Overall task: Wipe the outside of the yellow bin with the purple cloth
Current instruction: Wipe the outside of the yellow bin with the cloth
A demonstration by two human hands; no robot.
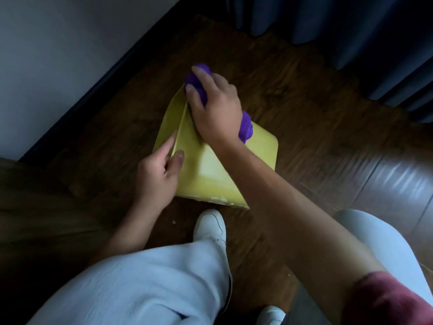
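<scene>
The yellow bin (210, 174) lies tipped on the dark wooden floor in the middle of the view. My right hand (214, 109) presses the bunched purple cloth (199, 86) against the bin's far upper edge; another fold of the cloth sticks out by my wrist. My left hand (157, 174) grips the bin's near left edge, thumb on the outer face and fingers over the ridge. Most of the cloth is hidden under my right palm.
A white wall with a dark skirting board (98, 83) runs along the left. Dark blue curtains (351, 31) hang at the back right. A brown leather seat (386, 184) stands at the right. My white shoe (209, 225) and light trousers sit just below the bin.
</scene>
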